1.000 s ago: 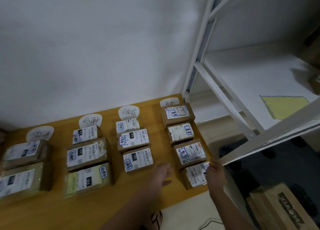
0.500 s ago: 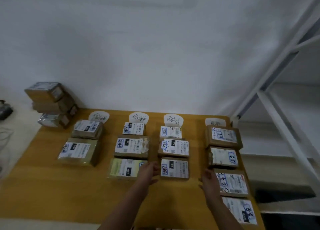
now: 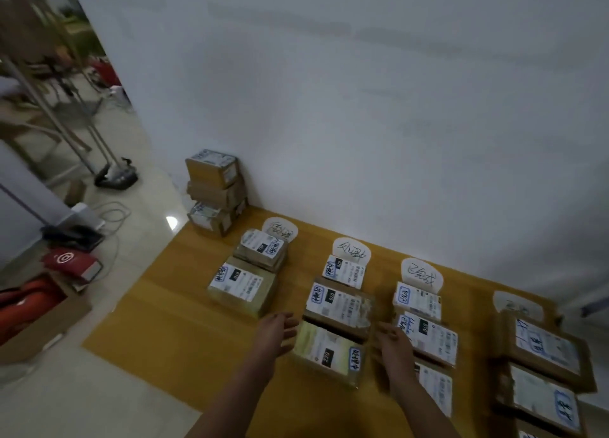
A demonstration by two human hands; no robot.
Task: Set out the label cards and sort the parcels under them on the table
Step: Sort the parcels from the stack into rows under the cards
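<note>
Both hands shift left, left hand (image 3: pixel 276 334) and right hand (image 3: pixel 391 343) flanking the greenish parcel (image 3: pixel 324 351), fingers loose, gripping nothing; nudge it square beneath its label card (image 3: pixel 352 251).

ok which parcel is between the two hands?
The pale green parcel marked 220, front of second column from left; left hand and right hand flank it. The rest are brown.

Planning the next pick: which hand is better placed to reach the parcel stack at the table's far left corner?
Likely left. The left hand is open left of the green-labelled parcel, nearer the stack. The right hand sits beyond that parcel and would have to cross it.
</note>
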